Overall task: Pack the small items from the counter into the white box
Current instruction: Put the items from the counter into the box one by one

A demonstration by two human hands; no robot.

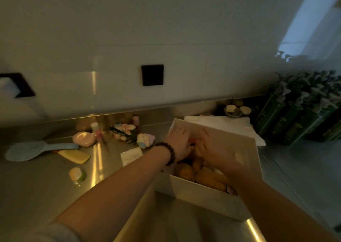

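The white box [208,197] stands on the steel counter, centre right, with several orange-brown items [206,175] inside. Both hands reach down into it. My left hand [180,144], a dark bead bracelet on its wrist, and my right hand [212,149] meet over something small and reddish at the box's far end; blur hides the fingers and what they hold. Left on the counter lie a blue hairbrush [33,149], a yellow flat item [77,156], a pink oval case [84,139], a small round jar [77,174], a white packet [131,156], pastel scrunchies [144,140] and small bottles [96,131].
A folded white cloth [238,126] lies behind the box. Dark green pump bottles [302,112] crowd the right back corner, with a small bowl [233,110] beside them. A white wall with a black square plate [152,75] rises behind the counter.
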